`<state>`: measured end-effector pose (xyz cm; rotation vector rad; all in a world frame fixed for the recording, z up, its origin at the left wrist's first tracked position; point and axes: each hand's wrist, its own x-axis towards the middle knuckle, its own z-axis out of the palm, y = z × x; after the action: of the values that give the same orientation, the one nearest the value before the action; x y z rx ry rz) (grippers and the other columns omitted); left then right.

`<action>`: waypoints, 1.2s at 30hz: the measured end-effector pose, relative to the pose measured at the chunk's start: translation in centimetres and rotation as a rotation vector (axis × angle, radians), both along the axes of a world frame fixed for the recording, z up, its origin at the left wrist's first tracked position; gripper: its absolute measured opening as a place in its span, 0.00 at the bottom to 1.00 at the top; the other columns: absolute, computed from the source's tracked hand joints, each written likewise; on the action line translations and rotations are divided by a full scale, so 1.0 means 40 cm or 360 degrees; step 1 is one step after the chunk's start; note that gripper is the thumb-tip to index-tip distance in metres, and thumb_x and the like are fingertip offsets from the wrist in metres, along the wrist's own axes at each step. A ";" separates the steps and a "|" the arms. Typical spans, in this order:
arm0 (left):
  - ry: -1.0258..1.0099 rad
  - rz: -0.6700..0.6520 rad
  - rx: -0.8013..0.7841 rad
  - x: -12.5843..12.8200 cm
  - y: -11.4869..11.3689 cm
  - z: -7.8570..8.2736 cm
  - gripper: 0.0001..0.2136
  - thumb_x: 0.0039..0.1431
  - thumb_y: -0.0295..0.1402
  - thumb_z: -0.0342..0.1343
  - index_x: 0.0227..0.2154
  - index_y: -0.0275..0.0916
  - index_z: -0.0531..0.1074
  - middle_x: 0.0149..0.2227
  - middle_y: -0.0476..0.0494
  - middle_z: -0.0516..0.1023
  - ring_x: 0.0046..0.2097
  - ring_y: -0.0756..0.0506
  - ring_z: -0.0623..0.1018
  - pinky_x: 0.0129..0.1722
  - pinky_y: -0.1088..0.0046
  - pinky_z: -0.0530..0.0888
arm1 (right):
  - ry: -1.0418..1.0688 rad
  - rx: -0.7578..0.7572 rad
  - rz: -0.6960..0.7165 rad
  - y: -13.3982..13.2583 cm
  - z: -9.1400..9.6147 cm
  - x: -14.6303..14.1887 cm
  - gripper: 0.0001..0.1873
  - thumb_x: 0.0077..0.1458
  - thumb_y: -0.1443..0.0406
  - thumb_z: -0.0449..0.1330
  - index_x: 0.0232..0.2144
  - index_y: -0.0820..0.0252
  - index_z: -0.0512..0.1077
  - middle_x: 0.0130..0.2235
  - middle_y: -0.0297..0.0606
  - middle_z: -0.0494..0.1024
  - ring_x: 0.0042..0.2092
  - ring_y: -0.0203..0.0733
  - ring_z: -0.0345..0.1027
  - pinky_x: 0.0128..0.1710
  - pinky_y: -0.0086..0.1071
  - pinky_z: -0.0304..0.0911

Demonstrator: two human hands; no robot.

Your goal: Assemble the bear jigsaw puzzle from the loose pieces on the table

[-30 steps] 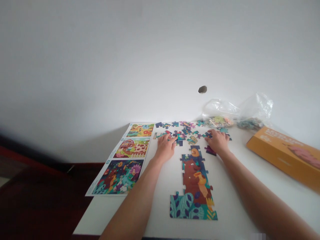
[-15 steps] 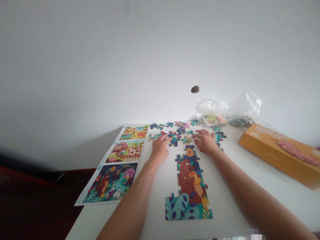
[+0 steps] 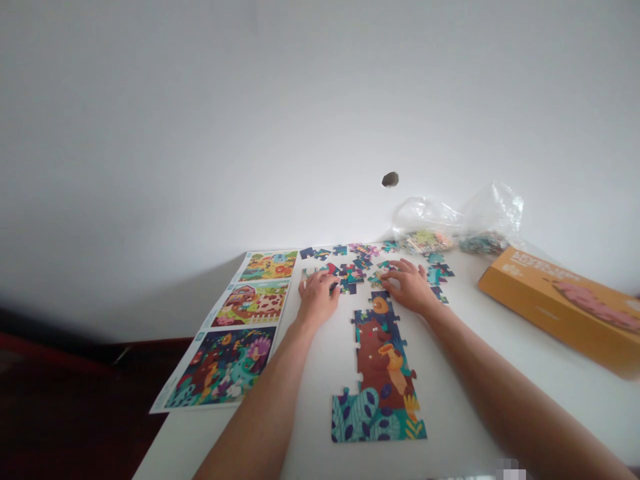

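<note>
A partly joined jigsaw puzzle (image 3: 383,373) lies flat on the white table, showing a brown bear with a yellow jar above teal leaves. Beyond its top left, my left hand (image 3: 319,297) has its fingers curled down on a dark puzzle piece (image 3: 334,287), partly hidden by them. My right hand (image 3: 413,287) rests above the puzzle's top right, fingers stretched and apart, the tips beside a teal and tan puzzle piece (image 3: 379,275). Between the hands lie loose puzzle pieces (image 3: 353,273), among them a multicoloured one.
A picture sheet (image 3: 230,333) with three printed scenes lies at the left, overhanging the table edge. Two clear bags (image 3: 425,230) of pieces stand against the wall. An orange box (image 3: 560,307) lies at the right. More loose pieces (image 3: 437,270) lie beyond my right hand.
My left fingers have drawn back slightly and curled around a dark piece. My right hand has shifted a little left, its fingers nearer the teal and tan piece.
</note>
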<state>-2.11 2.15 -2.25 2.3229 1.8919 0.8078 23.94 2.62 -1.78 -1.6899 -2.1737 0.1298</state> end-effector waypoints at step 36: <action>0.0037 0.0329 -0.0086 -0.018 0.003 0.015 0.20 0.57 0.36 0.57 0.53 0.43 0.70 0.56 0.41 0.73 0.57 0.37 0.68 0.55 0.57 0.66 | 0.0053 0.0109 -0.0139 0.004 -0.012 0.000 0.11 0.59 0.59 0.58 0.41 0.51 0.77 0.52 0.42 0.72 0.56 0.53 0.61 0.56 0.47 0.51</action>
<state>-2.82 2.28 -1.64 2.1410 2.1620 0.7380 23.95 2.79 -2.27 -1.7286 -2.0529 0.0584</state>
